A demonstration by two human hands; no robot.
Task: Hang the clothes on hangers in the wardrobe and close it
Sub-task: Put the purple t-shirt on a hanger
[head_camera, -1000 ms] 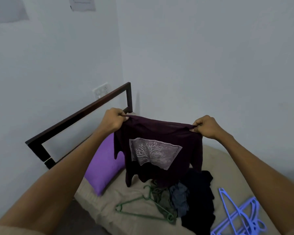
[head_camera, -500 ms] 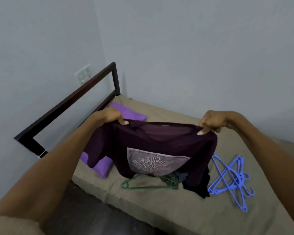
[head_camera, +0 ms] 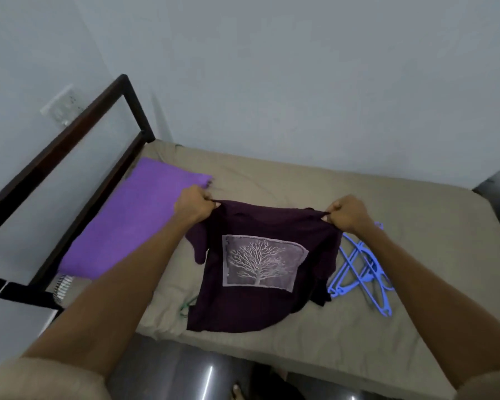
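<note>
Your left hand (head_camera: 195, 204) pinches the left shoulder of the dark purple shirt (head_camera: 260, 267), fingers curled tight round the fabric, so that grip is closed on cloth. Your right hand (head_camera: 347, 213) does the same at the right shoulder, thumb and fingers bunched on the seam. Between your two grips the neckline runs nearly taut, and the shirt spreads down from them toward you, its lower part lying on the bed (head_camera: 358, 327) with the hem close to the near edge of the mattress. The pale tree print (head_camera: 261, 262) faces up, below and between your grips.

Just beyond and below your right grip, the blue hangers (head_camera: 364, 272) lie in a loose tangle on the sheet, their near ends touching or tucked under the shirt's right sleeve; you cannot tell which. Below your left grip, at the shirt's lower left corner, a bit of a green hanger (head_camera: 185, 306) pokes out from under the fabric. Left of your left grip sits the purple pillow (head_camera: 133, 217), lying against the dark headboard frame (head_camera: 84, 122). A striped item (head_camera: 62, 287) shows at the pillow's near end, too small to identify. A wall socket (head_camera: 61, 106) sits behind the frame.
</note>
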